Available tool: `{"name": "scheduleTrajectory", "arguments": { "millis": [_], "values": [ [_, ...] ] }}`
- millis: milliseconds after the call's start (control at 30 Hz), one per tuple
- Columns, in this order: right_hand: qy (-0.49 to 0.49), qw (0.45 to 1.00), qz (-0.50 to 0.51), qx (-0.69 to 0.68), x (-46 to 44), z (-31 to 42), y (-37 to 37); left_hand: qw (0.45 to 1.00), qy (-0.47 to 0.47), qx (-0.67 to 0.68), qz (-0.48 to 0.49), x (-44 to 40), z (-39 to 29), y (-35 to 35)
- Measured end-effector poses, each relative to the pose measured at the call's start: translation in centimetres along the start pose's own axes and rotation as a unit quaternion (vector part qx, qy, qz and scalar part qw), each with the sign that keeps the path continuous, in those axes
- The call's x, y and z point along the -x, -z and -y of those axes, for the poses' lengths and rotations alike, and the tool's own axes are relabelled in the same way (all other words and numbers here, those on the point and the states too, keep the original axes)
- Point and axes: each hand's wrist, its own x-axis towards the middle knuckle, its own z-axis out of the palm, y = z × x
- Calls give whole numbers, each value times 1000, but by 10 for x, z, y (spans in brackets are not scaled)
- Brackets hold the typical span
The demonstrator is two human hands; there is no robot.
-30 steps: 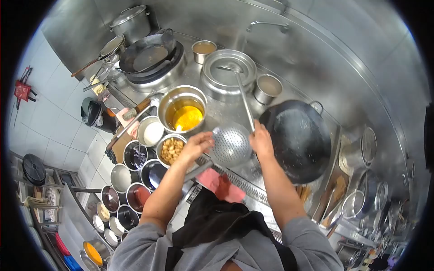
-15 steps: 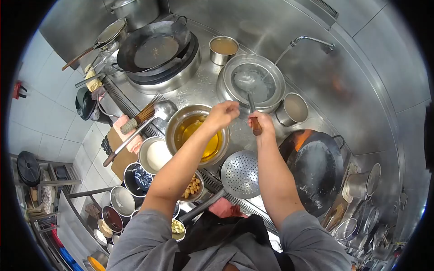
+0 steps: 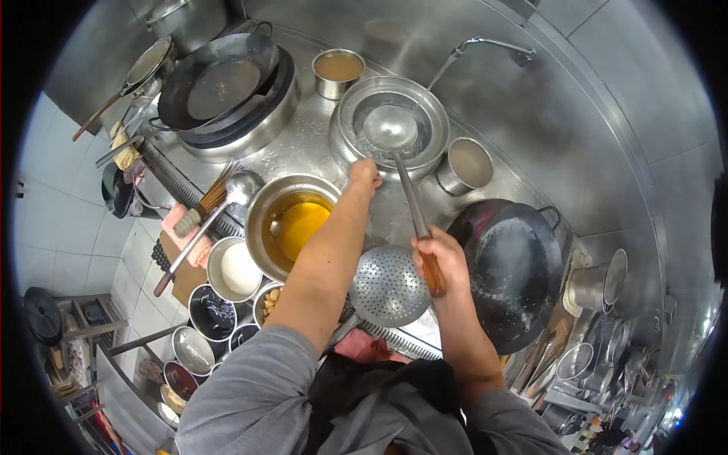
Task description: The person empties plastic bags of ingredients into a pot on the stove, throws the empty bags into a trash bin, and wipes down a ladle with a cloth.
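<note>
At mid-frame, right hand (image 3: 443, 259) clamped on a wood-handled steel ladle (image 3: 407, 186) is drawing back; curled left hand (image 3: 365, 175) is nearing the round silver basin (image 3: 346, 125), keeping work there.

Even brightness is washing over the steel counter (image 3: 303, 144), pale glare is lying on the wall (image 3: 379, 34) behind its back edge, and I'm seeing straight lines bowing near black, rounded borders.

two hands (image 3: 365, 174) (image 3: 447, 262), two black woks (image 3: 220, 87) (image 3: 516, 265), two large ladles (image 3: 409, 193) (image 3: 243, 187), one perforated skimmer (image 3: 390, 288), one faucet (image 3: 479, 40), one brush (image 3: 212, 199) and two steel cups (image 3: 339, 89) (image 3: 450, 180) flanking one basin (image 3: 440, 129) are in view.
</note>
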Motion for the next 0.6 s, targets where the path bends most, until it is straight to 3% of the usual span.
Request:
{"name": "scheduleTrajectory", "arguments": {
  "millis": [100, 267, 367, 467, 533, 600],
  "values": [
    [-11, 999, 0, 49, 37, 3, 8, 997, 33, 63, 4, -8, 12, -10],
    [19, 993, -14, 118, 80, -3, 26, 997, 71, 34, 22, -12, 21, -28],
    [37, 986, -41, 158, 90, -3, 28, 997, 73, -18, -17, 8, 17, -32],
    [76, 960, -57, 264, 74, -2, 34, 998, 27, -46, 26, -24, 40, -31],
    [122, 838, -108, 521, 46, 5, 28, 997, 12, -44, 59, -26, 51, -28],
    [210, 781, -131, 573, 1, -5, 30, 996, -7, -38, 83, -21, 42, -19]
  ]
}}
